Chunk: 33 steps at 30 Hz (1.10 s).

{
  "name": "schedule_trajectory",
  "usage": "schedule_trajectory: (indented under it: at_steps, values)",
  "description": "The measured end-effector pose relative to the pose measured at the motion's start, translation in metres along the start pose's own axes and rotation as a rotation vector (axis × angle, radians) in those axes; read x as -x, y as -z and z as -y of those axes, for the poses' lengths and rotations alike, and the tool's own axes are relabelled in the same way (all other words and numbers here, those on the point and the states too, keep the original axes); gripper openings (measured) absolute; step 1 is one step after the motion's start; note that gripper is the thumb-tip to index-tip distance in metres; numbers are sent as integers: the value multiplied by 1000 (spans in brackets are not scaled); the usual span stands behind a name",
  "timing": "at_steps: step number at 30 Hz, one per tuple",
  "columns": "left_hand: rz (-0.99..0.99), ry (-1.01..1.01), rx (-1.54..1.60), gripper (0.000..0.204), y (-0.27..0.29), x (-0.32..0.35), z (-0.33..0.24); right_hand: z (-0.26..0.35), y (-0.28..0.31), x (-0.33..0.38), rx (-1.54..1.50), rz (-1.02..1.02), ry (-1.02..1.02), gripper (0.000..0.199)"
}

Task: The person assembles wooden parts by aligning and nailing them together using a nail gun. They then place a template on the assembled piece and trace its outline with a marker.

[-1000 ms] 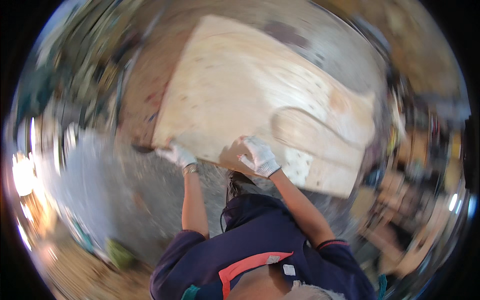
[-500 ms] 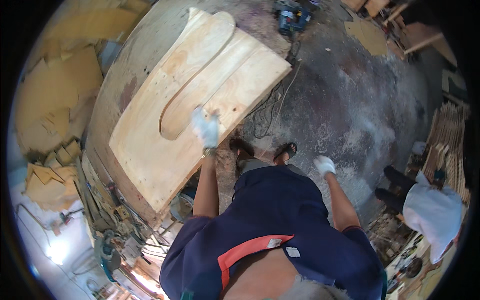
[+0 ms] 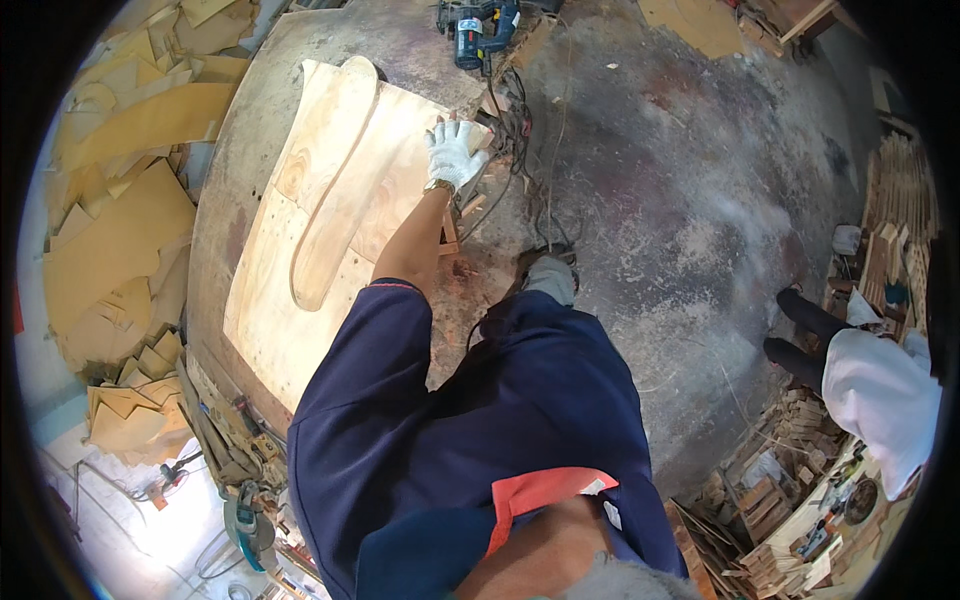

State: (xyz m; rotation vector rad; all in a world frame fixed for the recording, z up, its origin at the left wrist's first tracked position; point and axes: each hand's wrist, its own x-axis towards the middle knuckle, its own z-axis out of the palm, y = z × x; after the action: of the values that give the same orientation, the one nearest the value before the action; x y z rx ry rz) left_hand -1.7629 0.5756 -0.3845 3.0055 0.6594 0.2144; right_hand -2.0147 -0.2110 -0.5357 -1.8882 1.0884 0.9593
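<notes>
A gloved left hand (image 3: 455,155) spreads wide over the edge of a pale plywood board (image 3: 270,300) in a cluttered workshop.
We see the fingers fanned open, palm down, at the board's far right corner, closed around nothing that we can make out; the right hand is out of our view, so we cannot tell its state. The board lies to the person's left on a worn, stained surface (image 3: 225,190), and a long, round-ended wooden shape (image 3: 333,215) runs along its face. Beyond the board sits a blue power tool (image 3: 470,42), and we note yellowish sheet offcuts (image 3: 130,240) heaped at left and another person (image 3: 875,400) in a white top at right.
</notes>
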Motion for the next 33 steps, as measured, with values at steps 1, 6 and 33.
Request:
schedule_trajectory:
  at_steps: [1, 6, 33]
  values:
    - [2, -8, 28, 78, -2, -1, 4, 2, -9, 6, 72, 42, 0, 41]
    - [70, 36, 148, 75, -7, 3, 14, 49, -22, 4, 301, 169, 94, 35]
    - [292, 322, -2, 129, 35, -1, 16, 767, -175, -71, 1022, 456, 980, 48]
